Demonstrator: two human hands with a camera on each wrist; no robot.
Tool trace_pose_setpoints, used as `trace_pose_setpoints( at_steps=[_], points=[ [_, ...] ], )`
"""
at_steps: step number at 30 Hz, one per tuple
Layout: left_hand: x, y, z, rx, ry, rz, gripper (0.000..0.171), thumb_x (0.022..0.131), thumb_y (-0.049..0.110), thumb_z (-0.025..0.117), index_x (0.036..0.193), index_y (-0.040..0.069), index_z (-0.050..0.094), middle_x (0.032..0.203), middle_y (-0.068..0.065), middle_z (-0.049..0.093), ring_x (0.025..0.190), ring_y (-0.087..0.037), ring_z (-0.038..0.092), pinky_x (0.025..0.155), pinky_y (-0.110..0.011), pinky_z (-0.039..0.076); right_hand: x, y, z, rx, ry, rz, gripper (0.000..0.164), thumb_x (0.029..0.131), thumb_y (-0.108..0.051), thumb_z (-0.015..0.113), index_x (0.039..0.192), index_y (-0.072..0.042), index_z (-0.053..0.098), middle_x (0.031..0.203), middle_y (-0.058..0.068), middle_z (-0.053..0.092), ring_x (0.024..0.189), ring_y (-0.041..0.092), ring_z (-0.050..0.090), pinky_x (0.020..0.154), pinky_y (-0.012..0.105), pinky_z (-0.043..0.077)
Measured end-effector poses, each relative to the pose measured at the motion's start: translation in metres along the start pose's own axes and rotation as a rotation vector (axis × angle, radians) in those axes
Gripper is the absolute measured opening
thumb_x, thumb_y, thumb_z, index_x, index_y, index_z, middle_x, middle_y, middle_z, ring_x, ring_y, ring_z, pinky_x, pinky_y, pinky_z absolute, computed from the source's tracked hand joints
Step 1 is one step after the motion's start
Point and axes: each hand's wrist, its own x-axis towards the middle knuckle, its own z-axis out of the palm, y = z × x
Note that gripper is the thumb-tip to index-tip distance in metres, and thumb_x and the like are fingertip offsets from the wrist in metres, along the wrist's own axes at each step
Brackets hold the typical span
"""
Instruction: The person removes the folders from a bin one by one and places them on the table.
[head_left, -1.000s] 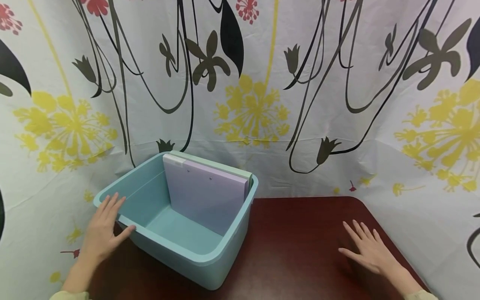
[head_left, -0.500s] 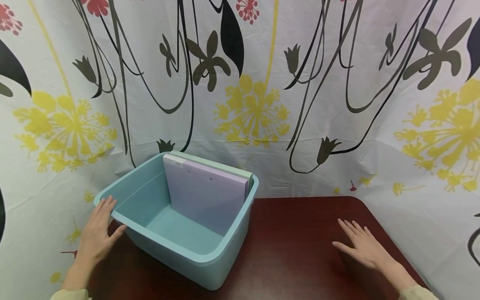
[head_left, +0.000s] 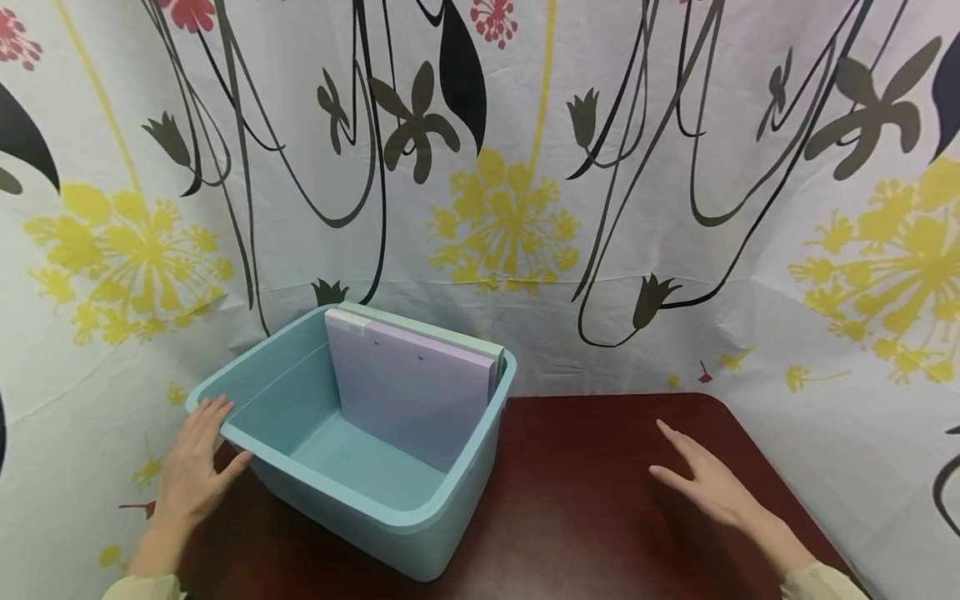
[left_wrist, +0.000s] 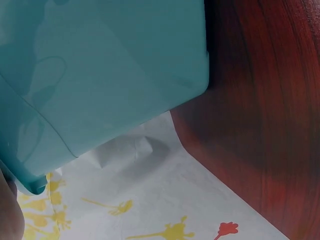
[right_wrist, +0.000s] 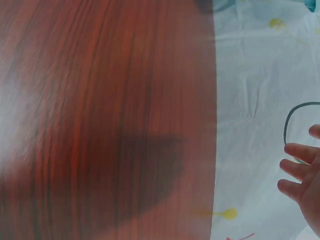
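Note:
A light blue plastic tub (head_left: 352, 500) stands at the left of the table in the head view. Upright against its far wall lean a lilac folder (head_left: 408, 392) and, behind it, a pale green one (head_left: 427, 327). My left hand (head_left: 193, 462) is at the tub's near left corner, fingers extended along the rim and thumb apart. Over the right part of the table, well away from the tub, my right hand (head_left: 712, 483) hovers with straight fingers and holds nothing. In the right wrist view its spread fingers (right_wrist: 299, 169) show at the right edge.
The dark red wooden table (head_left: 585, 483) has a rounded far right corner. A white curtain (head_left: 525, 108) printed with flowers and leaves hangs close behind it and along both sides.
My left hand has slid slightly left at the tub's corner. My right hand has moved left and turned so its palm faces more inward. The tub and folders have stayed put.

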Motion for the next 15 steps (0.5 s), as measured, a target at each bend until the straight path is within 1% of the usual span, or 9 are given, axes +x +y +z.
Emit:
trace_pose_setpoints(
  at_steps=[4,11,12,15],
  points=[
    [0.000,0.000,0.000,-0.002,0.010,-0.004,0.080,0.081,0.060,0.050,0.127,-0.006,0.044,0.129,-0.027,0.043,0.132,-0.035,0.025,0.111,-0.030,0.008,0.007,-0.008,0.001,0.062,0.058,-0.040,0.068,0.087,-0.034,0.059,0.143,-0.015,0.027,0.140,0.020,0.035,0.125,0.042,0.033,0.091,0.057,0.029],
    [0.000,0.001,0.000,0.000,0.013,-0.014,0.080,0.081,0.060,0.051,0.126,-0.005,0.044,0.126,-0.027,0.044,0.131,-0.035,0.026,0.111,-0.033,0.009,0.020,-0.028,0.003,0.162,0.139,-0.071,0.059,0.086,-0.026,0.062,0.138,-0.017,0.036,0.130,0.014,0.048,0.120,0.032,0.040,0.089,0.052,0.033],
    [0.000,0.001,0.000,0.001,0.016,-0.012,0.080,0.080,0.060,0.051,0.126,-0.005,0.044,0.126,-0.028,0.044,0.131,-0.036,0.026,0.111,-0.033,0.009,0.021,-0.030,0.004,0.171,0.148,-0.076,0.058,0.086,-0.025,0.061,0.138,-0.017,0.037,0.129,0.013,0.049,0.119,0.032,0.041,0.089,0.050,0.034],
    [0.000,0.001,-0.001,0.008,0.027,-0.012,0.081,0.080,0.061,0.050,0.125,-0.006,0.045,0.124,-0.028,0.045,0.129,-0.036,0.028,0.111,-0.032,0.009,0.027,-0.039,0.004,0.211,0.172,-0.106,0.054,0.086,-0.021,0.061,0.136,-0.016,0.040,0.128,0.012,0.051,0.117,0.028,0.043,0.092,0.031,0.037]
  ],
)
